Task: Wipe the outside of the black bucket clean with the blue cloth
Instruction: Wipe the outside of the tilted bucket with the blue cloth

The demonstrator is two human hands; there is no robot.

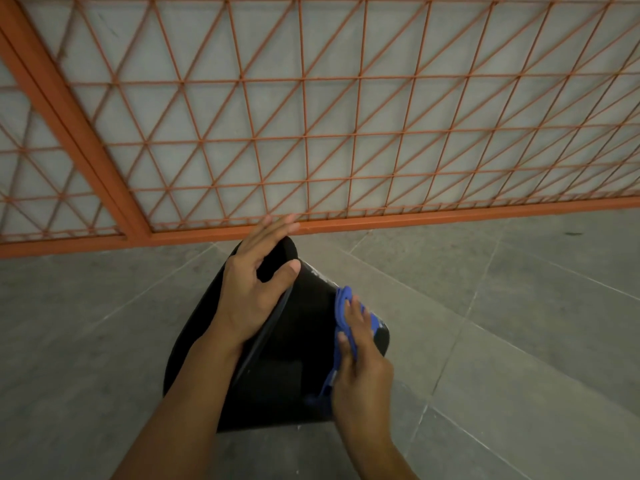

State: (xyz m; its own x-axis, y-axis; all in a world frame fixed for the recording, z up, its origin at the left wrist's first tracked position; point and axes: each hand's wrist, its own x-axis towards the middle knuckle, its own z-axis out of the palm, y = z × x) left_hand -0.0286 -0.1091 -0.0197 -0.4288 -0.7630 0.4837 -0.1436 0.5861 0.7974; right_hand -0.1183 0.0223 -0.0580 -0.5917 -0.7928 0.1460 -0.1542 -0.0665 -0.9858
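The left hand (254, 289) has its grip curled over the far end of the black plastic bucket (291, 348), which lies tilted on the grey tiled floor (519, 341) before an orange metal grille (311, 116). Right of it, the right hand (360, 365) presses the crumpled blue cloth (344, 306) against the bucket's outer wall, fingers laid over it.

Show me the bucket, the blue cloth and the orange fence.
bucket (294, 341): head view, dark side wall.
blue cloth (343, 301): head view, bunched upper fold.
orange fence (450, 216): head view, bottom rail.
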